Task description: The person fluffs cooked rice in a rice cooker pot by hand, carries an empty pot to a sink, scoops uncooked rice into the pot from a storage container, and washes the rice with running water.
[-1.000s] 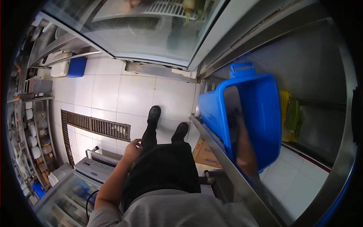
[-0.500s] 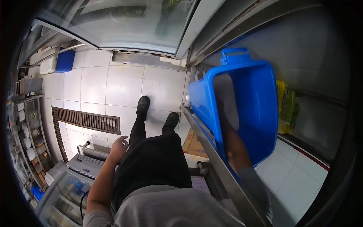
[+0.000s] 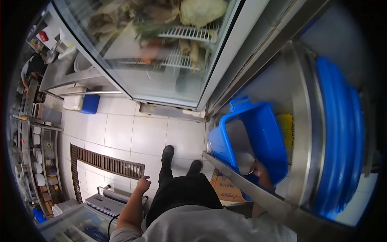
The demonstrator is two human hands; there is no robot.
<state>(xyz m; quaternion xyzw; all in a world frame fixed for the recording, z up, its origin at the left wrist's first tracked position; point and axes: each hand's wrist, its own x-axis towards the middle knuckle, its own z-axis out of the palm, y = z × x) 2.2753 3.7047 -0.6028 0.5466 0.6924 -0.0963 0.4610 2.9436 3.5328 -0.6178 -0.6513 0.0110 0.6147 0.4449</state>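
My right hand [image 3: 261, 172] is down inside a blue plastic bin [image 3: 266, 121] on the right. Its fingers are closed on the edge of a round, pale, shiny cup [image 3: 244, 162]; some of the grip is hidden. Beside the cup, a smooth grey-white mass [image 3: 237, 135] shows along one side of the bin; I cannot tell what it is. My left hand [image 3: 144, 184] hangs beside my leg over the floor, holding nothing, with its fingers partly stretched out.
A steel shelf edge [image 3: 258, 181] runs between my body and the bin. Stacked blue tubs [image 3: 336, 141] are at the right. Ahead stands a glass-door fridge [image 3: 169, 84] with vegetables. A floor grate [image 3: 109, 162] lies left. A co-worker [image 3: 35, 64] is far left.
The view has shifted, showing more of the fridge and the blue tubs. My right hand, earlier deep in the bin and shadowed, now shows with the cup. My left hand still hangs.
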